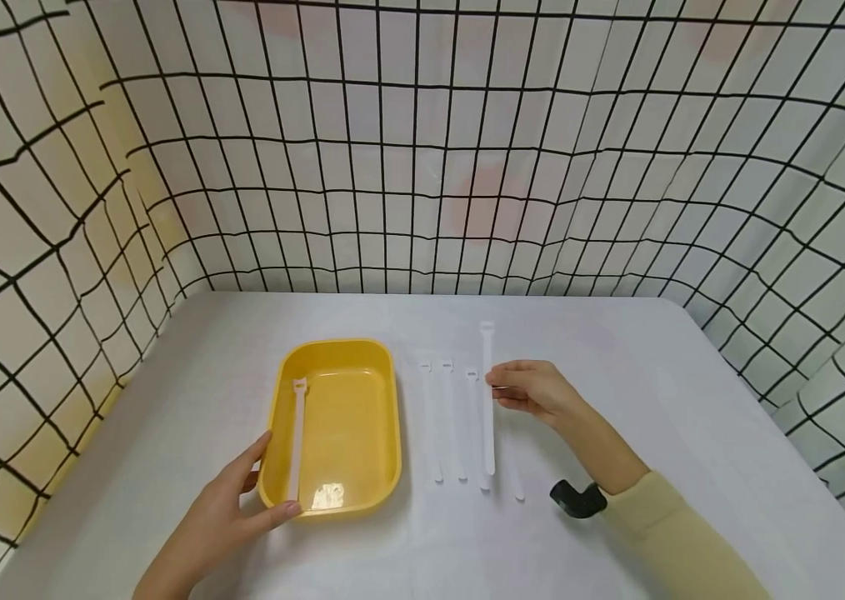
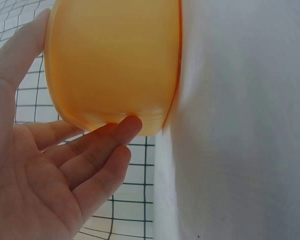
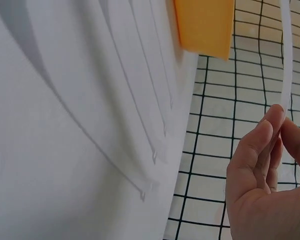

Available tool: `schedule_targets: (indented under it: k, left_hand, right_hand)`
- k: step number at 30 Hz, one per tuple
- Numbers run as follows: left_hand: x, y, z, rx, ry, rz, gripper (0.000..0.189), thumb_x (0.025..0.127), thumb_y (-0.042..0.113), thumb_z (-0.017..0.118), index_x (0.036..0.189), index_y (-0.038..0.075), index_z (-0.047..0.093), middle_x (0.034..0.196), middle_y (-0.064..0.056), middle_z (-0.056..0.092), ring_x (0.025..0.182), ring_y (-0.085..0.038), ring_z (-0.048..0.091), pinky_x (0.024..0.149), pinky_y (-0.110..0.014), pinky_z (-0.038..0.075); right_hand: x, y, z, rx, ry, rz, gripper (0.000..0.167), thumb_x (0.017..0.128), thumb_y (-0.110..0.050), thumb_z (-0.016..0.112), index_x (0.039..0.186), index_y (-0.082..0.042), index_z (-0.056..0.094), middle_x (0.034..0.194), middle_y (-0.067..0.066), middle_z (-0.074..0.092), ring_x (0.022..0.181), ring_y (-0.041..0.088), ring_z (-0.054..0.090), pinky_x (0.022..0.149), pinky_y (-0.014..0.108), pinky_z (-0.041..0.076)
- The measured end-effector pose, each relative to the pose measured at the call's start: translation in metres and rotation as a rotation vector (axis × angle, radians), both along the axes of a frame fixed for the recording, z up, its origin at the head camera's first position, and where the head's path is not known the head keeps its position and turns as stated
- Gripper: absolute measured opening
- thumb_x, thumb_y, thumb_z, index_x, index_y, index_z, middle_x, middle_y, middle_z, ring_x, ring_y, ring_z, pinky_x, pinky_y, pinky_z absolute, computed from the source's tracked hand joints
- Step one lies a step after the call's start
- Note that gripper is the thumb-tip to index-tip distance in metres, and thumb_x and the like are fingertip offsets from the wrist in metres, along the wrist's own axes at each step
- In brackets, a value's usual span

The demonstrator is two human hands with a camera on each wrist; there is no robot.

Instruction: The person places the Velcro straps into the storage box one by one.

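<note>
My right hand (image 1: pixel 538 390) pinches a white strap with a slotted head (image 1: pixel 487 400) between thumb and fingers, raised above the table. In the right wrist view the held strap (image 3: pixel 287 60) rises from the fingertips. Below and beside it, several similar white straps (image 1: pixel 455 425) lie side by side, heads toward the far side. My left hand (image 1: pixel 223 504) holds the near-left corner of a yellow tray (image 1: pixel 351 450), thumb at the near rim and fingers against the outer side wall, as the left wrist view shows. Inside the tray, one white strap (image 1: pixel 297 442) lies along the left side.
A white cloth covers the table (image 1: pixel 572 333). Black wire grid panels (image 1: pixel 415 167) stand around its back and sides, with pale fabric behind. A black curved piece (image 1: pixel 578 500) shows at the right wrist, beside the light yellow sleeve (image 1: pixel 670 525).
</note>
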State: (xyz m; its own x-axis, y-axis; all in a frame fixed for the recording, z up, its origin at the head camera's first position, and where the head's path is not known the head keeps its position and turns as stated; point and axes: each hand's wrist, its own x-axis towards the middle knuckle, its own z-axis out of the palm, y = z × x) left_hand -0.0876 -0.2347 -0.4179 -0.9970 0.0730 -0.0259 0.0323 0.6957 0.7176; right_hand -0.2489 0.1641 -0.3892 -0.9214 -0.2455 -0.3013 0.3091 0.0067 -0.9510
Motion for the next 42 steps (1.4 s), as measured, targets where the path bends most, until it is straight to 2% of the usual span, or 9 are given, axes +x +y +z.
schedule_targets:
  k: [8,16,24,31,38,42]
  left_hand:
    - [0.000,-0.001,0.000,-0.005,-0.026,0.001,0.100,0.080,0.047,0.078,0.154,0.006,0.025,0.145,-0.025,0.042,0.112,-0.040,0.058,0.092,-0.059,0.045]
    - [0.001,0.000,0.000,0.007,-0.028,0.006,0.101,0.079,0.049,0.078,0.155,0.008,0.025,0.145,-0.023,0.042,0.113,-0.039,0.057,0.093,-0.060,0.044]
    - [0.001,-0.001,0.000,0.014,-0.017,0.007,0.101,0.079,0.049,0.078,0.155,0.009,0.025,0.147,-0.023,0.041,0.113,-0.039,0.057,0.094,-0.059,0.044]
    - [0.001,-0.001,-0.002,0.041,-0.011,0.005,0.099,0.079,0.046,0.080,0.154,0.009,0.027,0.146,-0.021,0.042,0.114,-0.038,0.056,0.094,-0.059,0.043]
    - [0.002,-0.002,-0.001,0.043,-0.007,0.011,0.099,0.078,0.045,0.080,0.154,0.010,0.027,0.146,-0.020,0.042,0.114,-0.037,0.056,0.094,-0.058,0.044]
    - [0.002,-0.002,0.000,0.050,-0.009,0.014,0.098,0.079,0.045,0.080,0.154,0.011,0.027,0.147,-0.019,0.041,0.114,-0.037,0.056,0.094,-0.059,0.043]
  right_hand:
    - [0.000,-0.015,0.001,-0.021,-0.008,0.011,0.017,0.092,-0.001,0.065,0.106,0.008,0.061,0.086,0.006,0.071,0.072,0.014,0.069,0.068,0.024,0.056]
    - [-0.002,-0.030,0.002,-0.053,-0.009,0.028,0.006,0.091,-0.001,0.066,0.096,0.002,0.066,0.081,0.005,0.070,0.070,0.012,0.068,0.066,0.023,0.055]
    - [-0.002,-0.045,0.004,-0.094,-0.022,0.050,0.008,0.090,0.001,0.065,0.097,0.001,0.062,0.081,0.005,0.070,0.067,0.012,0.067,0.065,0.023,0.055]
    - [-0.003,-0.058,0.005,-0.076,-0.012,0.079,0.007,0.090,0.000,0.066,0.096,0.001,0.063,0.077,0.004,0.069,0.066,0.011,0.067,0.065,0.023,0.055]
    - [-0.007,-0.077,0.007,-0.067,-0.016,0.094,0.010,0.090,-0.002,0.067,0.099,0.002,0.063,0.079,0.005,0.069,0.068,0.013,0.067,0.070,0.026,0.057]
    - [-0.008,-0.088,0.008,-0.081,-0.019,0.100,0.010,0.090,-0.001,0.067,0.099,0.004,0.063,0.078,0.005,0.068,0.066,0.014,0.067,0.067,0.025,0.056]
